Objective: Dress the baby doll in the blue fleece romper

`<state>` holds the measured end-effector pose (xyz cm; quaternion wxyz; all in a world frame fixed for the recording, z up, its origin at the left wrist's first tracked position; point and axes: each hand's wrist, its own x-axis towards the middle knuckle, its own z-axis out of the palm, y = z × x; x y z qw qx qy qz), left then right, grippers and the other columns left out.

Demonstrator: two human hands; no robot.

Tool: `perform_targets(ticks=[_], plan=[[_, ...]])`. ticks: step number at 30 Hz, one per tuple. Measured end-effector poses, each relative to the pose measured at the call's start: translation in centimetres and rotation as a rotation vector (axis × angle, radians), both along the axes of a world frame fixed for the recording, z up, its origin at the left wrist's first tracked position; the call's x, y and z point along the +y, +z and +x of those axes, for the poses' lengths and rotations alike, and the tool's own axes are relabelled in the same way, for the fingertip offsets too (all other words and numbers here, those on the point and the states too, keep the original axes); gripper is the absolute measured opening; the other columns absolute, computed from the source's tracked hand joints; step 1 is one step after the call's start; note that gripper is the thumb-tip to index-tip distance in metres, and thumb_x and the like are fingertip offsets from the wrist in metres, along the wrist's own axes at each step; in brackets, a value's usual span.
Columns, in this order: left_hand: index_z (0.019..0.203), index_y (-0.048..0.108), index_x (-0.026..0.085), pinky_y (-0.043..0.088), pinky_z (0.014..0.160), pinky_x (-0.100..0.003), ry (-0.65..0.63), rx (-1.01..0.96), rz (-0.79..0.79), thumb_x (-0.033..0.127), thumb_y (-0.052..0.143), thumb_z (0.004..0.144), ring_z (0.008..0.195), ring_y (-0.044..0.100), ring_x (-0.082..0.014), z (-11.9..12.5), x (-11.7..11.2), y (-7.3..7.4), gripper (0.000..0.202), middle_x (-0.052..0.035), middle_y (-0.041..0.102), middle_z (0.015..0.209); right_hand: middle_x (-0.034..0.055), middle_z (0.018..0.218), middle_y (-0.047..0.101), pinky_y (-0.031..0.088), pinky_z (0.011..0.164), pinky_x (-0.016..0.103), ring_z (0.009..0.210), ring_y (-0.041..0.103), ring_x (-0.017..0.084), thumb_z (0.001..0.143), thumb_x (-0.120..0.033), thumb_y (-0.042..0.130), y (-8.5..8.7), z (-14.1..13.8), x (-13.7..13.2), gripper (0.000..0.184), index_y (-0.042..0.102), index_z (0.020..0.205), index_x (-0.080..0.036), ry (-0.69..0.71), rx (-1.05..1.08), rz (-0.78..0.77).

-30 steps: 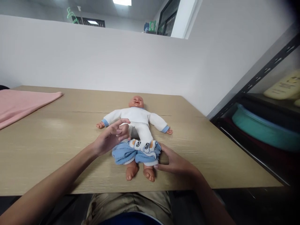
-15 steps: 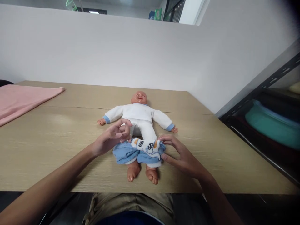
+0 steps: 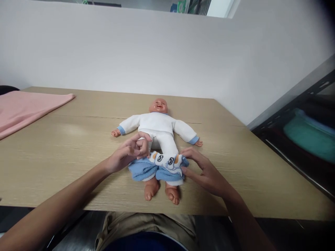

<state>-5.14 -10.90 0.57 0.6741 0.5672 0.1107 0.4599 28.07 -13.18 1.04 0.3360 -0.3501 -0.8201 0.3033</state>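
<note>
A baby doll (image 3: 158, 122) lies on its back, its head away from me, in a white top with blue cuffs. Blue fleecy pants (image 3: 143, 170) with a white cartoon-face panel are bunched around its lower legs, and both bare feet show below the hems. My left hand (image 3: 132, 151) is closed at the left top edge of the pants, its index finger reaching over the doll's leg; the fabric in its grasp is mostly hidden. On the other side, my right hand (image 3: 202, 172) pinches the right edge of the waistband between thumb and fingers.
A pink cloth (image 3: 28, 109) lies at the table's left end. The wooden table (image 3: 78, 153) meets a white wall at the back. To the right stands a dark metal rack (image 3: 290, 160) holding a teal basin (image 3: 309, 134).
The view has tilted down slightly and shifted. Both hands stay at the sides of the pants with only slight finger movement, and the pants remain around the lower legs.
</note>
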Motion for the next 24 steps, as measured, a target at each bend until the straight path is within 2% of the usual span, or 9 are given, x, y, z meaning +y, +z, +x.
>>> perform_targets(ticks=[6, 15, 24], plan=[[0.130, 0.070, 0.026, 0.044, 0.083, -0.032, 0.003, 0.013, 0.044, 0.025, 0.070, 0.096, 0.070, 0.041, -0.0145, 0.03, -0.14, -0.36, 0.034, 0.0059, 0.045, 0.078, 0.0044, 0.121, 0.075, 0.054, 0.106, 0.039, 0.115, 0.071, 0.026, 0.111, -0.040, 0.070, -0.20, -0.15, 0.06, 0.016, 0.072, 0.122, -0.028, -0.002, -0.019, -0.094], [0.136, 0.065, 0.028, 0.041, 0.085, -0.032, 0.016, 0.113, 0.195, 0.033, 0.072, 0.109, 0.084, 0.047, -0.0159, -0.36, -0.39, -0.89, 0.028, 0.0035, 0.048, 0.088, 0.0043, 0.114, 0.077, 0.055, 0.101, 0.039, 0.109, 0.072, 0.027, 0.111, -0.041, 0.068, -0.23, -0.41, -0.12, 0.018, 0.073, 0.121, -0.027, -0.020, -0.006, -0.132], [0.130, 0.065, 0.028, 0.040, 0.081, -0.031, 0.036, 0.147, 0.228, 0.033, 0.069, 0.113, 0.082, 0.046, -0.0149, -0.26, -0.65, -0.77, 0.019, 0.0042, 0.045, 0.085, 0.0033, 0.111, 0.075, 0.056, 0.100, 0.038, 0.107, 0.071, 0.026, 0.111, -0.042, 0.067, -0.46, -0.49, -0.28, 0.018, 0.072, 0.119, -0.027, -0.041, -0.010, -0.166]])
